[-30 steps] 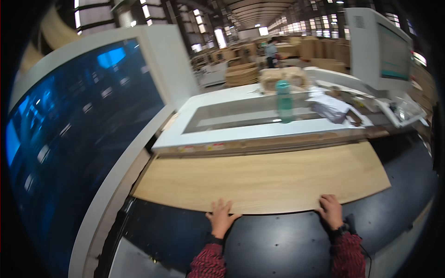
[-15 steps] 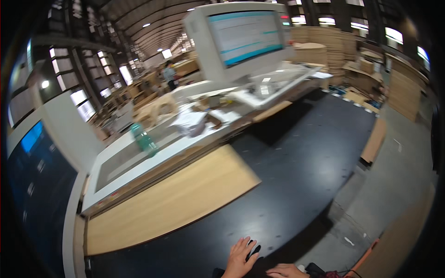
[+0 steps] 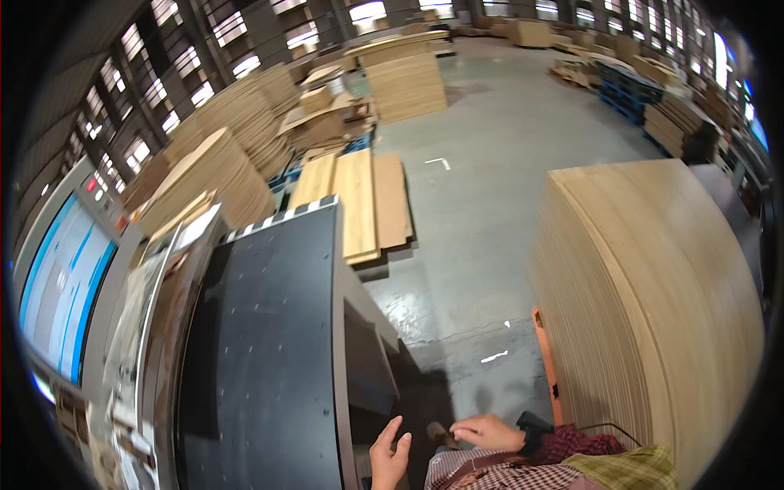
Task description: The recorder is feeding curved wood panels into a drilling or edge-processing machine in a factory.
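Observation:
My left hand [image 3: 389, 459] hangs in the air just right of the edge of a black, flat machine table [image 3: 257, 351]; its thumb and fingers are apart and hold nothing. In front of my body is my right hand [image 3: 492, 433], fingers stretched out toward the left with nothing in them. A dark band [image 3: 535, 433] circles my right wrist. To the right stands a tall stack of light wood-grain panels [image 3: 637, 269], apart from both hands.
An orange bar [image 3: 546, 363] runs low along the stack's left side. A monitor [image 3: 69, 278] stands at the left edge. Ahead, long boards [image 3: 355, 204] lie past the table's end, beside piled panels [image 3: 245, 106]. Grey concrete floor [image 3: 482, 229] stretches between table and stack.
My view has swung to the right, so the monitor and table have shifted left and the panel stack has come into view. The left hand is now off the table, beside its edge.

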`<state>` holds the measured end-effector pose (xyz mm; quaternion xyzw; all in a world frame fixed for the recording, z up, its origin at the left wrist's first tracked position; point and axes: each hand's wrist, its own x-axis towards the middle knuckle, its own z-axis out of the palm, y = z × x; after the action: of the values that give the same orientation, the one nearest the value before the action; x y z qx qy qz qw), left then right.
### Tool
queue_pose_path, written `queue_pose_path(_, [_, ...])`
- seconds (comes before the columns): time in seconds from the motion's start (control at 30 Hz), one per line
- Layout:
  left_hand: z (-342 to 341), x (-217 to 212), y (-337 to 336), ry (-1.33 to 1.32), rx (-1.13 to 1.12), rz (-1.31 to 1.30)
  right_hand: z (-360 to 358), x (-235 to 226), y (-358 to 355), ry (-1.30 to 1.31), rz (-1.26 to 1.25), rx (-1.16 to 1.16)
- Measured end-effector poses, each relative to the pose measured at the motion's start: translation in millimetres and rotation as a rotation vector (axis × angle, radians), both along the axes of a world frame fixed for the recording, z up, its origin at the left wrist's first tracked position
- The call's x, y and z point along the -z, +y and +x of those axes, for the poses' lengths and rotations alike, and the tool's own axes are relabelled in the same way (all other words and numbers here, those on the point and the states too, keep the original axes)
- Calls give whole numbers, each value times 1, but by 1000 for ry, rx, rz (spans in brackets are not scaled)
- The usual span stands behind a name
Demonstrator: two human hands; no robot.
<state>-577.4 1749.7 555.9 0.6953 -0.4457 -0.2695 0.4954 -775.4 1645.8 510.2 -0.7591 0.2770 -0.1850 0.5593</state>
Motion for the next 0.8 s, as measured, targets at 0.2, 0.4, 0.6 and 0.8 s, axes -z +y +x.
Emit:
queue_pose_path(0.2, [29, 4, -121, 140, 150, 24, 6, 33, -55, 137, 79, -196])
queue_pose_path(0.4, [44, 10, -225, 201, 395, 58, 14, 57, -141, 186, -52, 119])
queue_pose_path(0.6, [42, 25, -316, 248, 571, 195, 6, 96, -189, 312, 40, 196])
queue_pose_path(0.8, [33, 50, -433, 253, 582, 261, -3, 112, -322, 304, 225, 203])
